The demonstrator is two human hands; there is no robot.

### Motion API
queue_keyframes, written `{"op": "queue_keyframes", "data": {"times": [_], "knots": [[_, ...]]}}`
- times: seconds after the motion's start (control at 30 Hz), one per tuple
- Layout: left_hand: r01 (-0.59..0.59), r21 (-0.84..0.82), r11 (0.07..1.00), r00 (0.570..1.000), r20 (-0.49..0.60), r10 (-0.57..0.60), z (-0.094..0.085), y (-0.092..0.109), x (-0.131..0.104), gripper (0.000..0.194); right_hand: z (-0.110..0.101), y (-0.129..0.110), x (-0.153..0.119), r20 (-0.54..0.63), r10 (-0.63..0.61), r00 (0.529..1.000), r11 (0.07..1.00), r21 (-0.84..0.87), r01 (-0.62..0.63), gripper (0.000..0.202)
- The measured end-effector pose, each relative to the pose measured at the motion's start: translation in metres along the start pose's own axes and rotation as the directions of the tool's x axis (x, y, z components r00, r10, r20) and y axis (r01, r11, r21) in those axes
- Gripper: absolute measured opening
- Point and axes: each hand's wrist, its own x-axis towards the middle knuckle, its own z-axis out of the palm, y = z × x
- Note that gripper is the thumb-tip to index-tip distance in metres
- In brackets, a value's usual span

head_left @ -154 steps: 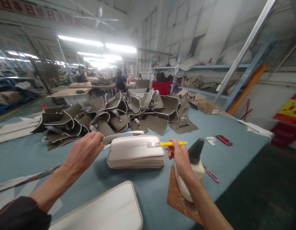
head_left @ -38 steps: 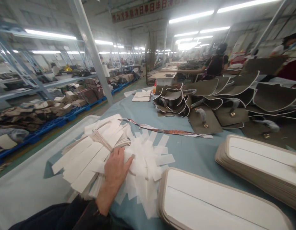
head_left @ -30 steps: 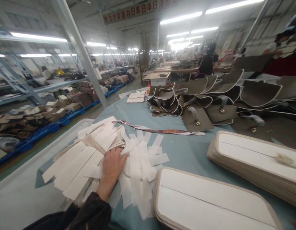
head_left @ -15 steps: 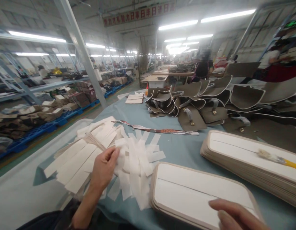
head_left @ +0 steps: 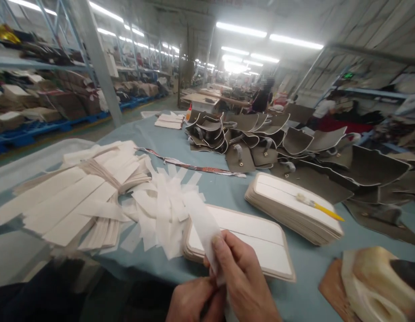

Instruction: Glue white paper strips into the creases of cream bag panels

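A thin white strip (head_left: 202, 219) stands tilted in front of me. My right hand (head_left: 247, 273) pinches it between thumb and fingers. Just below, my left hand (head_left: 194, 297) is closed around the strip's lower part, its fingertips partly hidden. Behind the hands lies a stack of long, rounded white panels with beige edges (head_left: 250, 223). To its left is a loose pile of similar thin white strips (head_left: 160, 214). Farther left, thicker cream-coloured pieces (head_left: 73, 197) are fanned out in bundles.
A second panel stack (head_left: 288, 210) bears a yellow-handled brush (head_left: 323, 209). A cut-open plastic container (head_left: 371, 277) stands at the lower right. Brown bag parts with white edges (head_left: 241, 156) spread across the back. A narrow patterned strip (head_left: 194, 166) lies on the blue-covered table (head_left: 126, 132).
My left hand has left the strip pile and come rightward with a white strip. My right hand has moved left and now grips it too. The view has turned right.
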Motion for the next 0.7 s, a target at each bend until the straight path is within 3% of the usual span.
{"op": "queue_keyframes", "data": {"times": [0.13,0.2,0.27,0.33,0.5,0.7], "knots": [[-0.065,-0.015,0.998,0.993,0.098,0.066,0.028,0.001,0.004,0.019,-0.022,0.004,0.006,-0.058,-0.021,0.998,0.989,-0.149,0.012,0.056],[-0.161,0.051,0.986,0.985,0.064,0.157,0.029,0.004,0.007,0.019,-0.036,0.003,0.011,-0.043,-0.003,0.999,0.965,-0.261,-0.008,0.051],[-0.252,0.161,0.954,0.966,-0.024,0.259,0.022,0.005,0.009,0.019,-0.05,0.0,0.017,-0.006,0.04,0.999,0.928,-0.369,-0.039,0.046],[-0.272,0.266,0.925,0.949,-0.087,0.304,0.007,0.003,0.01,0.02,-0.06,-0.003,0.024,0.035,0.082,0.996,0.89,-0.452,-0.058,0.043],[-0.175,0.415,0.893,0.964,-0.111,0.241,-0.031,-0.014,0.008,0.022,-0.07,-0.006,0.051,0.134,0.198,0.971,0.814,-0.574,-0.087,0.04],[-0.07,0.465,0.883,0.979,-0.14,0.151,-0.044,-0.036,-0.001,0.021,-0.072,0.0,0.073,0.139,0.229,0.964,0.662,-0.748,-0.05,0.043]]}}
